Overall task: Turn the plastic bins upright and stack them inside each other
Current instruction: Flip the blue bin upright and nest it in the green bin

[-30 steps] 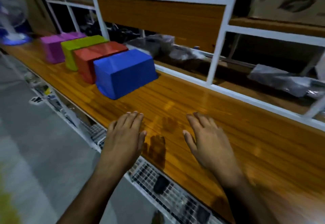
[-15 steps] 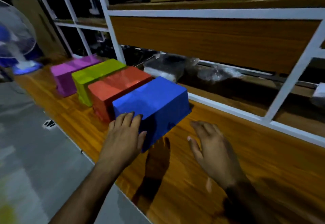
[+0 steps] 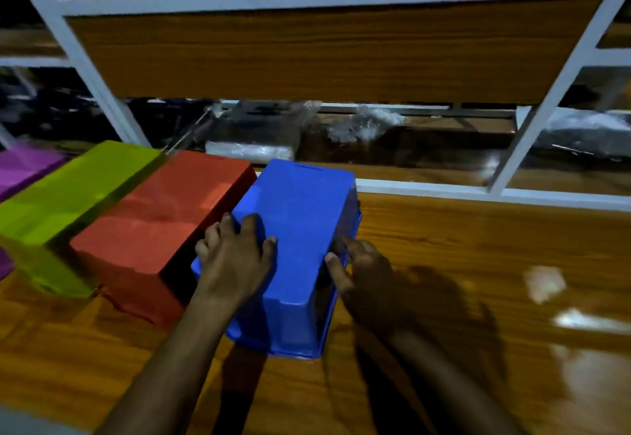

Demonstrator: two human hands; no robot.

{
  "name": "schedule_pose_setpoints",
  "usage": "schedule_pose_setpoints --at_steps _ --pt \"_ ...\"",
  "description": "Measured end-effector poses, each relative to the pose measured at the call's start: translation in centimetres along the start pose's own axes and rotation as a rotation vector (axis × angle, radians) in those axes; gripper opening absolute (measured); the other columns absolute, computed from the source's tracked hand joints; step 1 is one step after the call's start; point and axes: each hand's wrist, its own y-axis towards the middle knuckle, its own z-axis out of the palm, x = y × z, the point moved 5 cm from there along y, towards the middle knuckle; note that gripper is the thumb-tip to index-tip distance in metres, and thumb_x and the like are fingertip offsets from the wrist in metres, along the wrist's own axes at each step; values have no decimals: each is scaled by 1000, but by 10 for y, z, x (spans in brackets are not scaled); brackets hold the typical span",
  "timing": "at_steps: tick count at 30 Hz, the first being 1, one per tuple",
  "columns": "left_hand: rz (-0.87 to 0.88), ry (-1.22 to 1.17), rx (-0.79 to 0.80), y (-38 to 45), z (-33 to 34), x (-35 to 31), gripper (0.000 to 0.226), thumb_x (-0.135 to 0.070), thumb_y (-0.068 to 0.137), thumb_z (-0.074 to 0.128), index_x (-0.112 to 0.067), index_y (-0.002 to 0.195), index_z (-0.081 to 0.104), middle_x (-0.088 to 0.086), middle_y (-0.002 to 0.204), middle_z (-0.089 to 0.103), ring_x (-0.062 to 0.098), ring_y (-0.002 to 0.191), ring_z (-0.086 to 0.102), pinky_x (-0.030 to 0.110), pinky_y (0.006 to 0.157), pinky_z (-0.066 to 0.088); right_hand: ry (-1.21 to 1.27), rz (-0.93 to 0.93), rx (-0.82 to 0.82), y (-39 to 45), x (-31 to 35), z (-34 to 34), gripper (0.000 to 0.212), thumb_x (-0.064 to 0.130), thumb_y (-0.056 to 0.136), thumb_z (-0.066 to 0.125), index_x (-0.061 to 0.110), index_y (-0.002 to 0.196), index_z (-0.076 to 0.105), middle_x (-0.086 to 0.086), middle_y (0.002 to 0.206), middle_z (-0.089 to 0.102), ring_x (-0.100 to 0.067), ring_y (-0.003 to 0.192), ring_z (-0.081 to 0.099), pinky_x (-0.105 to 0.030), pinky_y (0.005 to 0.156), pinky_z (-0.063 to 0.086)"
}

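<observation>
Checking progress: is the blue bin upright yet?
No. The blue bin is upside down: closed base on top, rim on the counter.

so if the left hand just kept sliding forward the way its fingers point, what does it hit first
Probably nothing soon: the left hand lies on the upside-down blue bin, fingers pointing along its top toward the white shelf rail. Past the bin's far edge, that rail looks first, though depth is unclear.
</observation>
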Motion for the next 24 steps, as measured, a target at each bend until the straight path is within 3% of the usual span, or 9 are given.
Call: schedule_pose_setpoints --at_steps 3,6,8,10,14,16,18,21,24 --pt "-14 -35 37 5 5 -2 52 -55 93 41 -22 132 42 21 142 36 44 121 37 55 100 29 23 -8 12 6 5 3 24 31 92 55 16 109 63 -7 99 65 -19 88 57 -21 71 34" --pt "-36 -104 39 3 5 -17 55 -59 90 44 -22 130 42 19 134 36 40 118 34 54 95 31 62 93 -41 4 0 4 38 35 88 52 14 119 61 -12 105 62 -25 93 60 -34 82 49" --pt "-49 -149 70 -4 4 -31 57 -60 87 46 -24 131 41 18 133 34 40 119 32 55 95 32 68 151 -88 -1 -7 -3 46 36 83 51 10 119 62 -14 108 61 -28 95 59 -30 85 47" --pt "-22 -200 119 -14 4 -47 62 -62 85 48 -26 135 39 18 136 32 40 124 29 55 97 32 63 170 -121 -8 -11 -22 48 34 80 53 8 118 63 -16 109 61 -31 100 59 -22 82 39" --pt "57 -328 206 -35 5 -80 79 -69 82 46 -35 149 20 10 156 19 40 137 25 54 106 33 73 160 -182 -21 -15 -74 54 40 77 49 10 120 64 -12 110 59 -28 106 55 -26 87 39" --pt "99 -440 252 -42 6 -96 87 -76 78 40 -38 151 13 5 160 19 38 142 25 55 110 31 65 130 -214 -25 -16 -96 60 46 80 44 12 126 62 -9 115 57 -25 111 54 -24 92 37" --pt "141 -526 298 -49 4 -111 92 -84 71 31 -40 150 16 3 160 26 33 144 26 52 113 29 50 102 -211 -26 -12 -109 58 44 85 41 13 130 60 -9 121 57 -26 116 53 -29 102 38" --pt "145 -577 383 -60 -5 -129 98 -89 67 22 -37 150 21 6 156 35 31 141 35 47 114 30 -2 -48 -197 -25 4 -124 51 38 90 38 15 130 62 -5 118 60 -22 114 54 -35 105 39" --pt "117 -664 412 -66 -18 -136 105 -91 67 31 -29 151 24 4 155 38 27 139 40 42 111 34 35 -145 -135 -26 10 -134 39 27 94 44 21 125 66 3 125 64 -11 119 55 -26 106 39"
